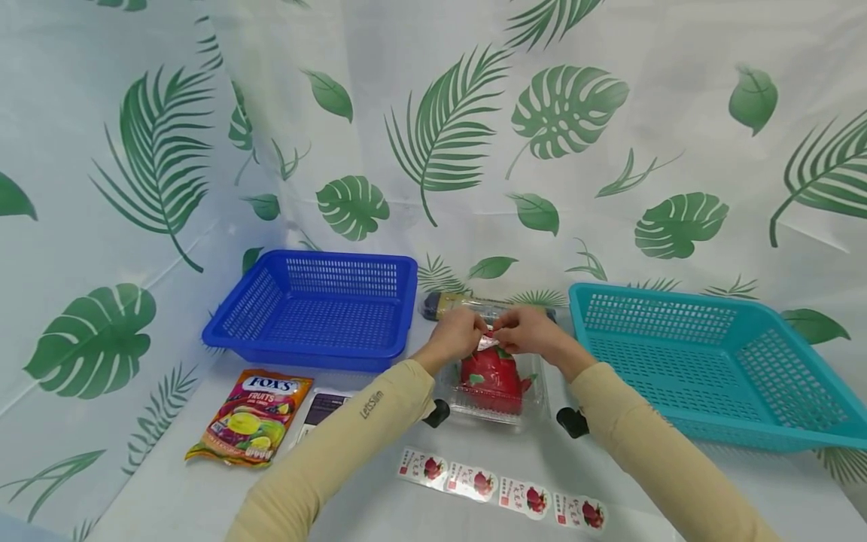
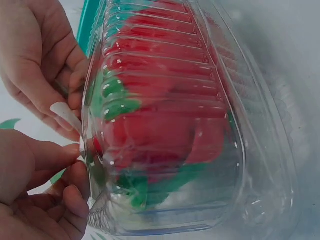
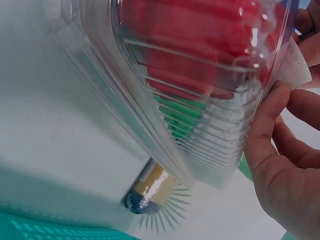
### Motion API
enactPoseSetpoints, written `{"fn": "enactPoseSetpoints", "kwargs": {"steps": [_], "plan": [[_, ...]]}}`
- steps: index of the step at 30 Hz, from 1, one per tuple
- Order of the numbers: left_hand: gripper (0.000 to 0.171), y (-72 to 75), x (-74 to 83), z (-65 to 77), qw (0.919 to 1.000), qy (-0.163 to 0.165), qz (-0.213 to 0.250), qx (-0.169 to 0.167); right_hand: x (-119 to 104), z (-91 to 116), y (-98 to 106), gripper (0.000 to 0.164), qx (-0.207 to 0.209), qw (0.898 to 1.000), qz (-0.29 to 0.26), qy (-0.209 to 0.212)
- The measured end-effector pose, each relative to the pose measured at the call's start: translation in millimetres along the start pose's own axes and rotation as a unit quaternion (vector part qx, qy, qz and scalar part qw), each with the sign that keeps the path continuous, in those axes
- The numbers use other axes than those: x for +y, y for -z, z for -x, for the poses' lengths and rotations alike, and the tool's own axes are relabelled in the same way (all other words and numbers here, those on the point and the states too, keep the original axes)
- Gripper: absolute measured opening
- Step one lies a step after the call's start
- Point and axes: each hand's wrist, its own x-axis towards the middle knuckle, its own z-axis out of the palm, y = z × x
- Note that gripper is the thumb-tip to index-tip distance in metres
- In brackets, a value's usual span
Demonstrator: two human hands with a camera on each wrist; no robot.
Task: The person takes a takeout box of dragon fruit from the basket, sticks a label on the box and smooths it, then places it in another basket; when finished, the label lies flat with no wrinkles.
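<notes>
A clear plastic clamshell box (image 1: pixel 467 403) stands on the table with red dragon fruit (image 1: pixel 491 376) inside, green-tipped scales showing through the lid. Over its far part, my left hand (image 1: pixel 455 333) and right hand (image 1: pixel 531 331) meet at a small white sticker (image 1: pixel 486 342). Fingertips of the left hand pinch one side of the sticker against the box. The right hand pinches its other side, and a loose white flap (image 2: pixel 65 112) curls up by its fingers. In the right wrist view, the sticker (image 3: pixel 295 67) lies at the lid's edge, between both hands' fingers.
A strip of fruit-printed stickers (image 1: pixel 484 482) lies at the front. To the left are a blue basket (image 1: pixel 308 354), a Fox's candy bag (image 1: pixel 250 418) and a dark-and-white packet (image 1: pixel 321 406) partly behind the left sleeve. A teal basket (image 1: pixel 718 429) stands right; a yellow-and-dark package (image 1: pixel 443 303) lies behind the box.
</notes>
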Motion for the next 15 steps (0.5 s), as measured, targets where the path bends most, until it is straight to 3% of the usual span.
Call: {"fn": "enactPoseSetpoints", "kwargs": {"steps": [4, 9, 15], "plan": [[0.022, -0.5, 0.0, -0.5, 1.0, -0.007, -0.005, -0.002, -0.4, 1.4, -0.6, 0.022, 0.004, 0.999, 0.034, 0.012], [0.022, 0.2, -1.5, -0.9, 0.9997, 0.009, 0.015, -0.018, -2.6, 2.8, -4.2, 0.022, 0.025, 0.994, 0.098, 0.037], [0.021, 1.5, -3.3, -1.5, 0.9994, 0.005, 0.025, -0.023, 0.9, 6.4, -4.0, 0.018, 0.026, 0.992, 0.1, 0.068]]}}
